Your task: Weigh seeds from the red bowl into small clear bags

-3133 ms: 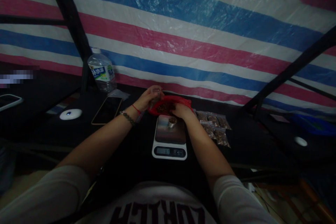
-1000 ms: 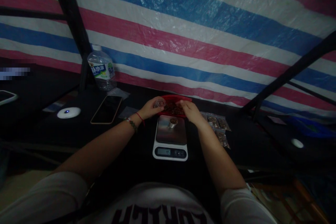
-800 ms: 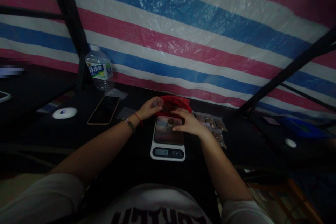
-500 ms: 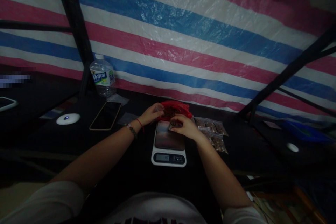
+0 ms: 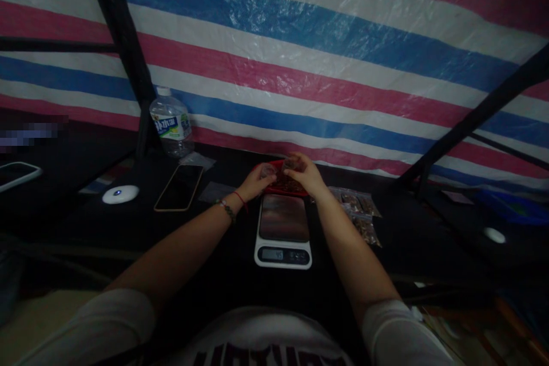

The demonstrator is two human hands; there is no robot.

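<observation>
half a second ago the right hand [image 5: 307, 176] was closed around the small cup [image 5: 289, 165] at the far edge of the scale [image 5: 284, 218]; now the cup is off the pan and up over the red container [image 5: 294, 193], near the middle of the frame. the display reads 45, as it did then. the left hand [image 5: 256, 182] has stayed at the container's left side.

the cup sits at the fingertips of the right hand, pinched between thumb and fingers; its tilt is too dim to tell. just left of it, the left hand pinches a piece of clear plastic [image 5: 268, 170], the two hands near each other but apart. brown bits [image 5: 290, 185] lie in the container below them. the scale is below the hands in the frame, touched by neither. filled sachets [image 5: 365, 229] lie on the table [image 5: 412, 234], right of the right wrist.
</observation>
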